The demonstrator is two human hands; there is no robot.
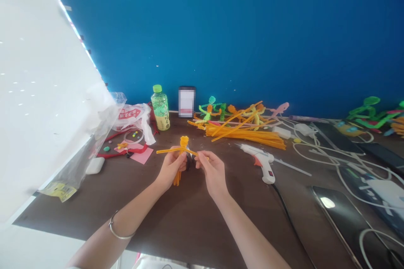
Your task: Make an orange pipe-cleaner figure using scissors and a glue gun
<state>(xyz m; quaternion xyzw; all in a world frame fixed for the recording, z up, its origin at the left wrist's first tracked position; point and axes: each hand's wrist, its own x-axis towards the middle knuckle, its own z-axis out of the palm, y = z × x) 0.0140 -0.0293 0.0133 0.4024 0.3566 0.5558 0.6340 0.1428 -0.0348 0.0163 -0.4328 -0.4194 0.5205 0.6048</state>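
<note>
An orange pipe-cleaner figure (184,142) stands upright between my hands, with a bumpy head, two arms stretched sideways and several strands hanging below. My left hand (171,168) is closed round its body, thumb in front. The fingers of my right hand (212,171) pinch the figure's right-side arm near its end. Behind the figure, dark scissor handles show in part between my hands. To the right lies a white glue gun (263,162) with an orange trigger. A bundle of orange pipe cleaners (249,136) lies behind it.
A green-capped bottle (160,109) and a propped phone (187,103) stand near the blue wall. Plastic bags, pink paper (142,154) and a white case (95,165) are at left. Finished colourful figures, white cables and a large phone (337,218) lie at right.
</note>
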